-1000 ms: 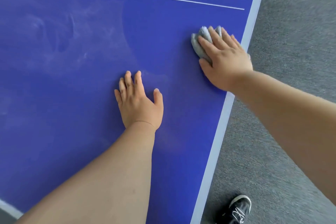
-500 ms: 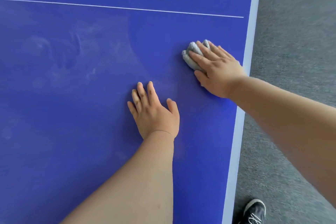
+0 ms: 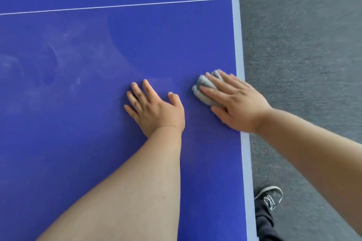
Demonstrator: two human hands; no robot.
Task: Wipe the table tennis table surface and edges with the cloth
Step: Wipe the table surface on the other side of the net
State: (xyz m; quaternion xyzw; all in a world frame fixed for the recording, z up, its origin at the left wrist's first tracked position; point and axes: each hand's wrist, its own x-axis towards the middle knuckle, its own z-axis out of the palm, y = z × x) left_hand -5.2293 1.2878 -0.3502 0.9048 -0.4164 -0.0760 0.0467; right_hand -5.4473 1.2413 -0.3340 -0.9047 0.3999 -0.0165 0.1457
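The blue counter [image 3: 82, 143] fills most of the head view, with a thin white line [image 3: 117, 7] across its far part and a pale edge band [image 3: 240, 45] down its right side. The left hand [image 3: 156, 109] lies palm down on the blue surface, its fingers [image 3: 148, 88] straight and spread wide, holding nothing. Just to its right, the right hand [image 3: 237, 103] presses flat on a bunched grey cloth [image 3: 203, 92]; its fingers [image 3: 215, 82] lie straight and close together over the top of the cloth, not curled round it. The cloth sits on the counter just beside the edge band, its rumpled end poking out past the fingertips. Faint dusty smears [image 3: 49, 60] cloud the surface to the left. Beyond the edge are grey carpet [image 3: 303, 45], a dark shoe [image 3: 269, 196] with white trim and a dark trouser leg [image 3: 264, 223]
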